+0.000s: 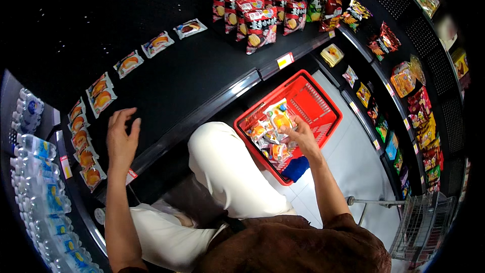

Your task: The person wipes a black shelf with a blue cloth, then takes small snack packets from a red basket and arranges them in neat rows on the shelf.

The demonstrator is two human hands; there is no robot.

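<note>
My right hand [303, 136] pinches a wrapped bun [281, 115] over a red plastic shopping basket [329, 115]. More small snack packs [279, 152] lie in the basket beneath it. A dark blue cloth [296, 169] hangs at the basket's near rim. Over the black shelf, my left hand [123, 136] is raised with its fingers apart, holding nothing. Close to it, on its left, several wrapped buns [86, 159] form an overlapping row. Further packs, including a pair of wrapped buns [101, 94], curve along the back of the shelf towards a single wrapped pastry [190, 29].
Red snack bags [261, 30] stand at the shelf's far end. Packs of water bottles [57, 197] are stacked on the left. At the right, tiered shelves hold snack bags [426, 132], with a wire shopping cart [420, 227] nearby. My bent knee [219, 151] is against the basket.
</note>
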